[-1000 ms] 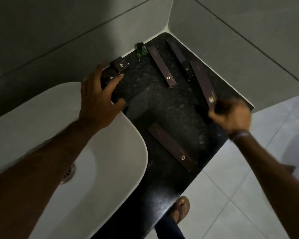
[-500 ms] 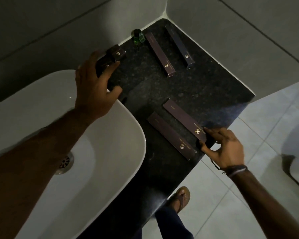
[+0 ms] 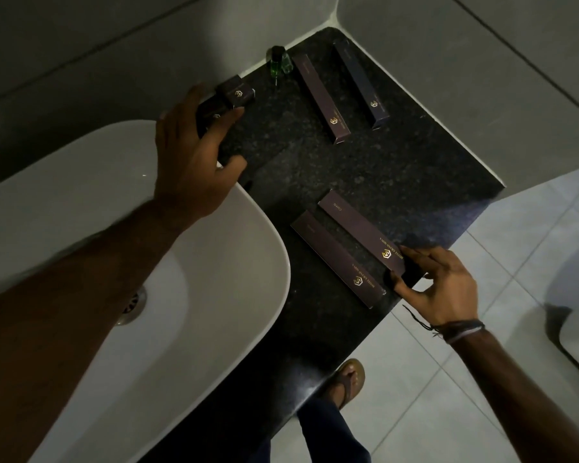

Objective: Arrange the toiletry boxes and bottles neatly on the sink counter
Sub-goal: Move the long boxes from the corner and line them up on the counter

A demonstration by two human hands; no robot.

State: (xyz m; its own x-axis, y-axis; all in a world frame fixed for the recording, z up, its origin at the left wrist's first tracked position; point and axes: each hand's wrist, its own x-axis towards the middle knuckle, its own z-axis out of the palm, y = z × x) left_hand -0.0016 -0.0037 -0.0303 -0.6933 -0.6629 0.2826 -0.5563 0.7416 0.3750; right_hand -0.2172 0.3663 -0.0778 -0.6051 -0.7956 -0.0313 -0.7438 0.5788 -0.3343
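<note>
On the black granite counter (image 3: 398, 175) lie four long dark boxes. Two rest at the back, the left back box (image 3: 321, 98) and the right back box (image 3: 361, 85). Two lie side by side near the front edge: the comb box (image 3: 358, 232) and a matching box (image 3: 335, 259). My right hand (image 3: 438, 285) pinches the near end of the comb box between thumb and fingers. My left hand (image 3: 194, 162) is spread over a small dark box (image 3: 211, 111), fingertips touching it. A second small box (image 3: 238, 93) stands just behind. A small green bottle (image 3: 279, 63) stands at the back wall.
A white basin (image 3: 231, 295) with a drain (image 3: 134, 304) fills the left, its rim under my left wrist. Grey tiled walls (image 3: 448, 78) close the counter's back and right sides. Below the front edge are pale floor tiles and my sandalled foot (image 3: 348, 382).
My right hand carried the comb box from the counter's right side to the front and laid it beside the other front box. My left hand stayed over the small boxes.
</note>
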